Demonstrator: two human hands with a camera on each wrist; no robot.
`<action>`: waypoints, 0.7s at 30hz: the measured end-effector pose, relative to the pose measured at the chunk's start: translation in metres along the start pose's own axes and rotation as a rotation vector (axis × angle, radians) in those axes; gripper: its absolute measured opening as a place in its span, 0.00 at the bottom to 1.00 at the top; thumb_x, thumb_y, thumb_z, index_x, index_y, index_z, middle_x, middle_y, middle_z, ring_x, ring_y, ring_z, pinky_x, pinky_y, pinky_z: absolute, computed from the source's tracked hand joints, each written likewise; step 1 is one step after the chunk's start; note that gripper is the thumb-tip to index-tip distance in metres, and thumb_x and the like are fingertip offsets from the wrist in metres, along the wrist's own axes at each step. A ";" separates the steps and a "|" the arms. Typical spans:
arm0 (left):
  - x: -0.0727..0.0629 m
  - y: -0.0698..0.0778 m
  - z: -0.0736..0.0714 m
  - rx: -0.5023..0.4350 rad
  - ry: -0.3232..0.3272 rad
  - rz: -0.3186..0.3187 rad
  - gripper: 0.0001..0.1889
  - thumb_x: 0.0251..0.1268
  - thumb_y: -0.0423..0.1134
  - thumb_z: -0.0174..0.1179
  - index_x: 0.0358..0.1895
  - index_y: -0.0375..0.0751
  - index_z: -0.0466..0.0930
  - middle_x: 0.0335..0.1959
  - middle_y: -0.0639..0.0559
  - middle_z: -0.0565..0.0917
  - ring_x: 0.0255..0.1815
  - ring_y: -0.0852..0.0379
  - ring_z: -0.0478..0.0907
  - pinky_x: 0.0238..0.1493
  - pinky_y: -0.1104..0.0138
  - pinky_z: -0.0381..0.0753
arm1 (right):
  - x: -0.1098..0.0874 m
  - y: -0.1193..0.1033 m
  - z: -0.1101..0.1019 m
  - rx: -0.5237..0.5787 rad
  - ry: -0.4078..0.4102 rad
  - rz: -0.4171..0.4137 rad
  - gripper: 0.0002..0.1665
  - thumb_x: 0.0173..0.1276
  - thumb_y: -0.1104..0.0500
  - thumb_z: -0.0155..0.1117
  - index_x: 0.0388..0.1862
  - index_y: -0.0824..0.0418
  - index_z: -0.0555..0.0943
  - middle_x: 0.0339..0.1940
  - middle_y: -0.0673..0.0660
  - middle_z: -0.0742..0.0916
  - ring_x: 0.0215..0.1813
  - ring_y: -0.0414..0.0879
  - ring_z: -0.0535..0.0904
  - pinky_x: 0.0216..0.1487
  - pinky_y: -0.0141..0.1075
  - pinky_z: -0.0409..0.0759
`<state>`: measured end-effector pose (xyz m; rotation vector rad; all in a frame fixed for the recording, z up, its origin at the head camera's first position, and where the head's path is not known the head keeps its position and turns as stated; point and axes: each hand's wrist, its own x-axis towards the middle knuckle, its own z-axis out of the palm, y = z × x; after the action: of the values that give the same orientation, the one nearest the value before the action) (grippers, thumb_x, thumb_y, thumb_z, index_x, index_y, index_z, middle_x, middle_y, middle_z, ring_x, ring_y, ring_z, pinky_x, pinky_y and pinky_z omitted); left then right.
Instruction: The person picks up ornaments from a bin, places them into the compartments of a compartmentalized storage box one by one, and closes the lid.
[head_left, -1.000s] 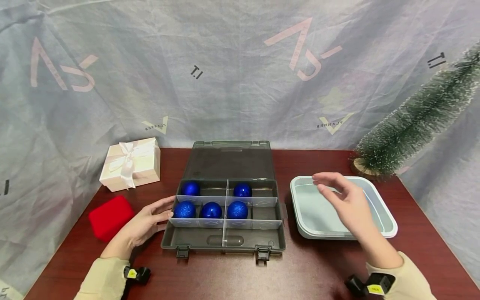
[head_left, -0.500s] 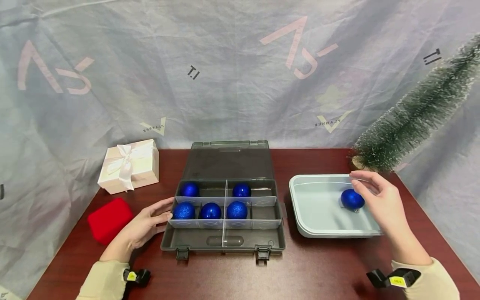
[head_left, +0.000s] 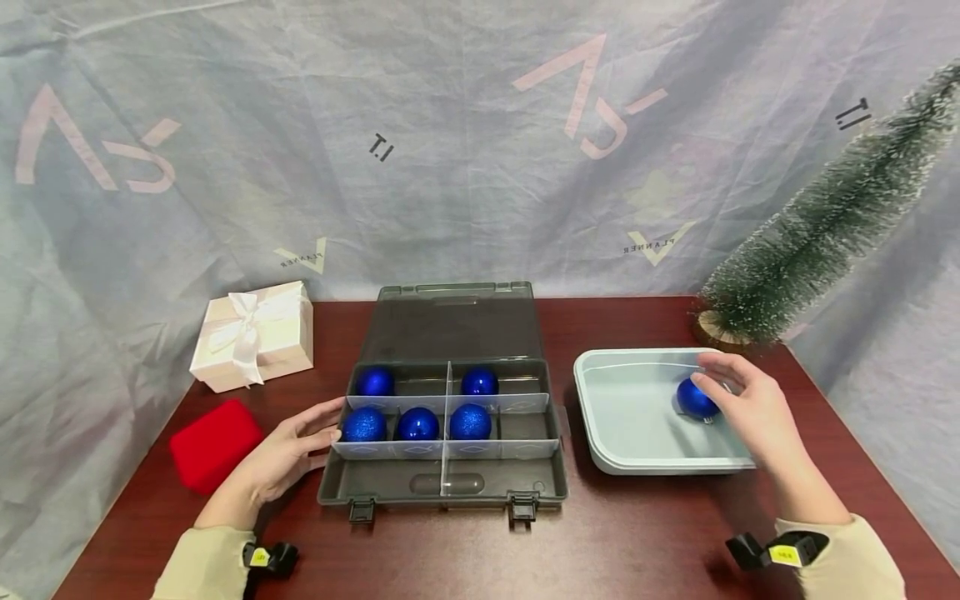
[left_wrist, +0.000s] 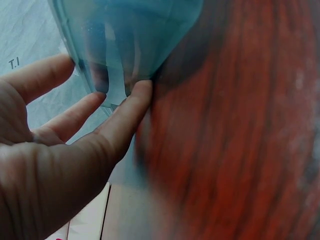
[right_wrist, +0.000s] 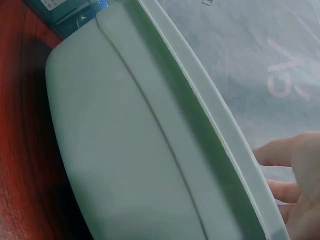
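My left hand (head_left: 288,450) rests its fingertips against the left side of a grey see-through divided organizer box (head_left: 375,479). Up close in the left wrist view, the thumb and fingers (left_wrist: 142,92) touch the box corner with nothing held. Several blue Christmas baubles (head_left: 417,424) sit in the box's back and middle compartments. Over the right part of the pale blue tub (head_left: 630,454), my right hand (head_left: 750,408) reaches round another blue bauble (head_left: 693,400), thumb overlapping its top. In the right wrist view the tub wall (right_wrist: 125,140) hides that bauble and the fingertips.
The box's lid (head_left: 453,325) lies folded back towards the cloth backdrop (head_left: 450,167). A white gift box with ribbon (head_left: 255,333) and a red case (head_left: 213,446) stand on the left. A frosted mini Christmas tree (head_left: 810,225) stands behind the tub.
My right hand moves right past the bauble in the tub, bringing it into sight, then comes slightly back left over it. The left hand stays at the box.
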<state>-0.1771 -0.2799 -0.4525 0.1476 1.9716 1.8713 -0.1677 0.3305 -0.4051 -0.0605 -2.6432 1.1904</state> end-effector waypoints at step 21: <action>-0.001 -0.001 0.001 -0.015 0.002 0.028 0.36 0.77 0.32 0.54 0.81 0.29 0.48 0.77 0.27 0.57 0.61 0.64 0.74 0.60 0.52 0.78 | 0.019 0.009 0.004 -0.229 -0.264 -0.074 0.30 0.59 0.63 0.79 0.57 0.74 0.81 0.58 0.77 0.81 0.55 0.74 0.80 0.55 0.63 0.75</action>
<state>-0.1756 -0.2795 -0.4535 0.1701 1.9665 1.9038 -0.1878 0.3363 -0.4104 0.1636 -2.9716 0.9233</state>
